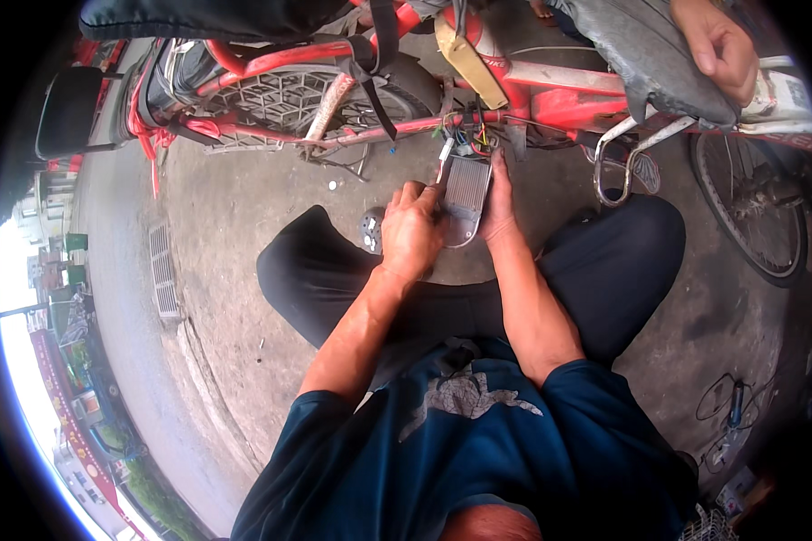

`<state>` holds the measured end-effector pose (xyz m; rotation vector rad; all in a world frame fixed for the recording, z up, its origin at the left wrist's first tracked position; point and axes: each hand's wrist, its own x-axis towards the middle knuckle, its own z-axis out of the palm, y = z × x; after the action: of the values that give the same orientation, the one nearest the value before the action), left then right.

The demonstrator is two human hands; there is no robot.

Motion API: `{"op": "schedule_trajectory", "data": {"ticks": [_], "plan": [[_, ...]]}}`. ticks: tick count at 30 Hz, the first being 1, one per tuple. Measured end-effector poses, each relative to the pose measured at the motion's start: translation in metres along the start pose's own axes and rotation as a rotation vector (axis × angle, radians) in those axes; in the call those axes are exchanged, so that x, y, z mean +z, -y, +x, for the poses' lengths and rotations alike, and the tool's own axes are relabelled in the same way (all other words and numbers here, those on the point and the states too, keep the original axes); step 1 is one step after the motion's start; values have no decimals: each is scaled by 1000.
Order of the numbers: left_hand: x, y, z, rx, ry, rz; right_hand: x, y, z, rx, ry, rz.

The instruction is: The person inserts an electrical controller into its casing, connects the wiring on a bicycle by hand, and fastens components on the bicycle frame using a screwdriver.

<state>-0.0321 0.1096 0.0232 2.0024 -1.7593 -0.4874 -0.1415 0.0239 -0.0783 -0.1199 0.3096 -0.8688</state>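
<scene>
A finned silver metal controller box (465, 189) hangs under the red bicycle frame (559, 77), with colored wires and connectors (475, 137) at its top end. My left hand (412, 221) is closed at the box's left side, its fingers curled against it; the fingertips are partly hidden. My right hand (498, 194) grips the right side, fingers along the edge. A white connector (447, 149) sits at the top left of the box.
A co-worker's hand (717, 50) is over a grey saddle-like cover (641, 54) at top right. A bicycle wheel (753, 234) stands at right, a pump-like tool (735, 406) lies lower right, and a drain grate (162, 270) and road are at left.
</scene>
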Motion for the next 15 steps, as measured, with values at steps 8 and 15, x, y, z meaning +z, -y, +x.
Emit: {"op": "schedule_trajectory", "data": {"ticks": [8,15], "plan": [[3,9,1,30,-40,-23,1,1,0,27,0,9],[-7,-16,8,295,-55,396,16,-4,-4,26,-137,-57]]}}
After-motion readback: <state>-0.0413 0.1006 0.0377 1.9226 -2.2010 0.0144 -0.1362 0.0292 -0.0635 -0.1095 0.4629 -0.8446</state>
